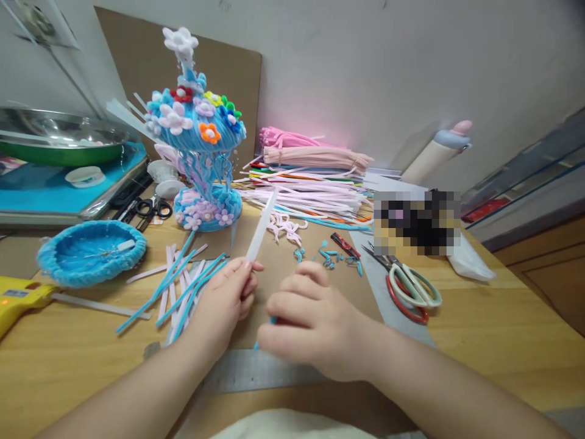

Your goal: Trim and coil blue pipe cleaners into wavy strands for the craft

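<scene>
A big wooden table fills the scene, with a brown card sheet lying flat in the middle of it. Far on the left stands a tall fuzzy blue tower covered in little flowers. Right of it, far back, is a big pile of fuzzy sticks in pink, white and other colours. On the far left a shiny metal bowl sits on a blue tray. Nearer on the left lies a round blue fuzzy dish, and at the left edge a yellow glue gun points to the right. A loose bunch of blue and white fuzzy sticks lies just left of the hands. A flat metal ruler lies near, under the arms. On the right lie scissors with red and green handles. The left hand is in the middle, and its fingers are closed, pinching the bottom end of a white glue stick that tilts up and away. The right hand is just beside it, fingers curled shut on a thin blue fuzzy stick; only tiny bits of it peek out under the hand. Small blue scraps lie a little farther off.
</scene>
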`<state>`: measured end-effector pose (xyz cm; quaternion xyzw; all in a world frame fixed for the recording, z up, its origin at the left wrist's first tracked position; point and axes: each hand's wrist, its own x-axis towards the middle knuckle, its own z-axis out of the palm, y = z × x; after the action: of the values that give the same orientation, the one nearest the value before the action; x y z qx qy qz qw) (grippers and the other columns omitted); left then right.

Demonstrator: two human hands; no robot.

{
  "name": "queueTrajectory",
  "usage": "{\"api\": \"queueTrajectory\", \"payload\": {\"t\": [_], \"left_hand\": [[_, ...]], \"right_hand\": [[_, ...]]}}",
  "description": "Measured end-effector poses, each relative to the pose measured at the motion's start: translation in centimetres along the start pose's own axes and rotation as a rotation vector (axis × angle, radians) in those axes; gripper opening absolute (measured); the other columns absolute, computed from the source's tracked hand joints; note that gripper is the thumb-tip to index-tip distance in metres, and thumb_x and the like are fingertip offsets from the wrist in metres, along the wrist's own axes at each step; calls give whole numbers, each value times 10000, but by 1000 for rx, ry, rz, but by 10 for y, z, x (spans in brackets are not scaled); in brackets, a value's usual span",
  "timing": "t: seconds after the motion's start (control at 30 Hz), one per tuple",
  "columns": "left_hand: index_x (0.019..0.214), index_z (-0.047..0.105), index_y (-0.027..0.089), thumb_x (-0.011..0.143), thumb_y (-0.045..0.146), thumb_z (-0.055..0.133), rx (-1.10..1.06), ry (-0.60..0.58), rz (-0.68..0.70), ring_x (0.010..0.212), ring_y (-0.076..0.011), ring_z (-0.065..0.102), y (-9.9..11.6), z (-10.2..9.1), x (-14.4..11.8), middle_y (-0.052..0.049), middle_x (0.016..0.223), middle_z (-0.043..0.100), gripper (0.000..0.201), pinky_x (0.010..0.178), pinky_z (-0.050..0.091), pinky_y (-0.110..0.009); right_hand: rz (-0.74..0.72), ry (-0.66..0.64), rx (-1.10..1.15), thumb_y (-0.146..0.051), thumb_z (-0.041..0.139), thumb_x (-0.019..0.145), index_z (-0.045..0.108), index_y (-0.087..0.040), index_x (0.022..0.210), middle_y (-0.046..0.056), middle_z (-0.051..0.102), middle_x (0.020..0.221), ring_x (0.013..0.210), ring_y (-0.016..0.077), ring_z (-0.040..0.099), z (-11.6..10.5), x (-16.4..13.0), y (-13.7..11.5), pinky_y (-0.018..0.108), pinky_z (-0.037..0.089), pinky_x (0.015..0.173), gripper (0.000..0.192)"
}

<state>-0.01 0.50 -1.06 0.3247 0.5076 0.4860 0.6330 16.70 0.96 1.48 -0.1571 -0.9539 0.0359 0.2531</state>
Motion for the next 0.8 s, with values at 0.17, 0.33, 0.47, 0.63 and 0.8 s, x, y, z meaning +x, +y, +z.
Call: {"api": "queueTrajectory", "payload": {"t": [0.17,0.33,0.47,0.63,0.8], "left_hand": [[749,537,163,830,457,492,91,-199,-144,348,-36,209,-4,8,-11,79,506,354,309,361,106,-187],[772,523,168,791,536,468,129,-353,-239,343,-40,188,-17,12,-13,83,504,355,372,341,112,-191],[767,530,165,764,543,483,146,-402,-240,332,-39,197,-19,12,-12,83,507,361,381,333,114,-201],[823,552,160,756,537,502,152,-413,-271,355,-45,201,-17,13,-13,86,512,356,387,350,104,-202],[825,544,162,759,545,531,186,-442,-272,393,-56,198,-19,14,-13,96,510,323,388,368,125,-202]], "right_hand": [[285,85,13,-100,384,929,604,-192,985,62,612,946,870,164,495,-7,-17,13,315,339,780,245],[284,-27,102,-65,387,903,577,-169,968,52,608,891,854,163,502,-1,-23,18,314,331,804,226],[322,-137,164,-71,377,893,530,-184,869,23,597,834,816,161,503,-3,-23,18,327,307,806,192],[321,-150,185,-16,376,850,507,-195,866,13,578,840,824,156,484,-11,-26,21,325,296,818,222],[293,-152,163,-44,388,871,526,-185,863,23,583,859,836,154,487,-11,-26,22,325,305,825,197]]}}
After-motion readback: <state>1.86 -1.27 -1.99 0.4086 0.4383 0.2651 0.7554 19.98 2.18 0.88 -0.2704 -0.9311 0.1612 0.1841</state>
